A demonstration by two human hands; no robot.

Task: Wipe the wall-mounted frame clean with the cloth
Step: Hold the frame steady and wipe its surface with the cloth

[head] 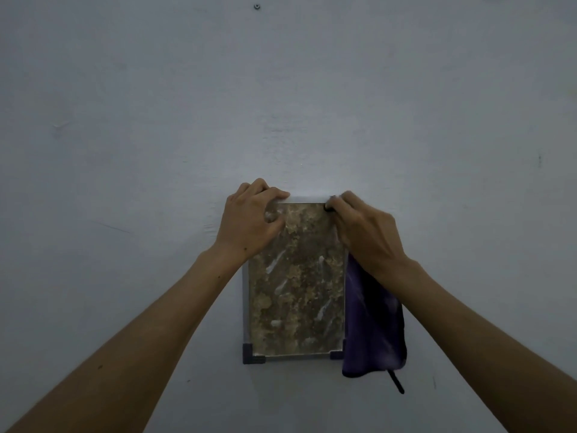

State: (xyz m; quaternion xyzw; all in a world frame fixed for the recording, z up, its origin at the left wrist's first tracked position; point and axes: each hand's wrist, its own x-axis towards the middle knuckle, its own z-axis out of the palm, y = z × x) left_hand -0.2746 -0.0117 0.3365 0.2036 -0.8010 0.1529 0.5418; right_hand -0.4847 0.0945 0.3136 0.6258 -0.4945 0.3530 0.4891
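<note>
i had 1 frame point(296, 276) on the wall point(125, 120), hung upright, its long axis running top to bottom, with a mottled brown panel inside a pale border and 2 dark corner caps showing at the bottom corners. both hands were at its top edge. my left hand point(249, 217) sat on the top left corner, fingers point(265, 189) curled over the upper rim and the thumb bent against the panel, so it gripped the frame itself. my right hand point(362, 229) was on the top right corner, its fingers clenched around a bunch of the cloth point(374, 323), 1 dark purple cloth that hung from that hand down along the frame's right edge, past the bottom right corner, with 1 thin dark loop dangling from its lower hem.

what the coming move turned on, as i judged it, was this: the dirty panel lay below and to the left of the cloth hand, and nearly the whole length of the frame stretched downward from both sets of fingers. the right hand was the one carrying the cloth, so it was the nearer tool for the stroke; the left looked placed to steady the frame against the wall. most of the cloth hung off the frame's side, beside it and not on the panel, so i reckoned it would need bringing across onto the glass. pale streaks showed on the panel, and it looked far from clean.

1 small screw or fitting point(256, 6) sat high on the wall, well apart from the frame.
</note>
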